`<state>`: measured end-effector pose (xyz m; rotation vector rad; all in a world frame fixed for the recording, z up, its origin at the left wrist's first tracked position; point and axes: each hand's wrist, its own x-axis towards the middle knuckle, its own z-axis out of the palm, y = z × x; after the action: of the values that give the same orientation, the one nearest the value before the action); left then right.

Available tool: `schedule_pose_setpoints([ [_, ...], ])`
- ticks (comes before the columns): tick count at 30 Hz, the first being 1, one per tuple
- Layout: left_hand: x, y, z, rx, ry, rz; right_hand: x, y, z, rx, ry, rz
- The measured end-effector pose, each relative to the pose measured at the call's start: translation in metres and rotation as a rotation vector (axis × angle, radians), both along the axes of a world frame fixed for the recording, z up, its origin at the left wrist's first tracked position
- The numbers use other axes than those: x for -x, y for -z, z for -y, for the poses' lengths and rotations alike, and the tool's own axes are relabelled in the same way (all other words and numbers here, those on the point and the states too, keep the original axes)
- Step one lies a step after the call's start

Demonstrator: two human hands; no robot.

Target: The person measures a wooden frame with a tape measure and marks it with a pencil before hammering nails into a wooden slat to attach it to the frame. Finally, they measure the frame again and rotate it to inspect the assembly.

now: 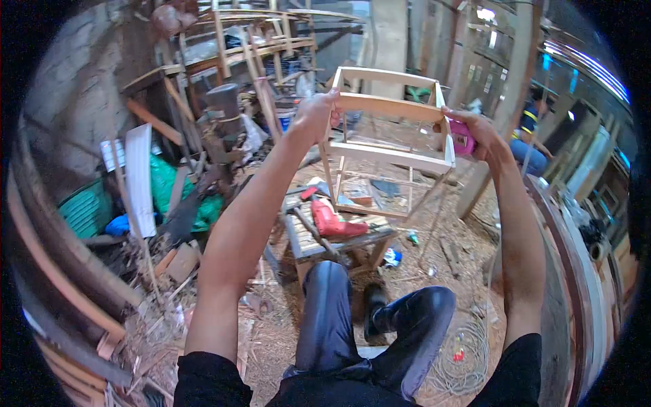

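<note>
A light wooden frame (390, 156) of thin slats is held up in front of me, above a low wooden bench. My left hand (318, 117) grips its upper left side, fingers wrapped round the slat. At the upper right corner, my right hand (475, 132) holds a pink object (462, 138) against the frame's side; its shape is partly covered by my fingers. Below the frame, a red power tool (332, 220) lies on the bench (308, 247), beside a hammer-like tool with a dark handle (308, 226).
A person in blue trousers (529, 156) sits at the back right. Wooden posts (505, 102) stand nearby. Scrap wood and a green sack (163, 186) lie at the left. Coiled rope (461, 363) and a blue can (392, 257) are on the shavings-covered ground.
</note>
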<state>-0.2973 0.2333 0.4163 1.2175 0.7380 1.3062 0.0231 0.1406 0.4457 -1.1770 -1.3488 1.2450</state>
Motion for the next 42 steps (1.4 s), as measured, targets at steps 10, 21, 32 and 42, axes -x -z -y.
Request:
schedule_pose_setpoints([
  [10,0.126,-0.015,0.027,-0.09,-0.478,-0.218,0.12,0.029,-0.099,-0.051,-0.35,-0.043],
  [21,0.24,0.033,0.101,0.045,-0.913,-0.165,0.272,0.066,-0.133,-0.124,-0.597,0.024],
  [32,0.304,0.096,0.158,0.174,-1.052,0.012,0.377,0.132,-0.14,-0.083,-0.784,0.146],
  [42,0.366,0.219,0.257,0.226,-1.307,-0.106,0.481,0.217,-0.083,-0.074,-1.016,0.311],
])
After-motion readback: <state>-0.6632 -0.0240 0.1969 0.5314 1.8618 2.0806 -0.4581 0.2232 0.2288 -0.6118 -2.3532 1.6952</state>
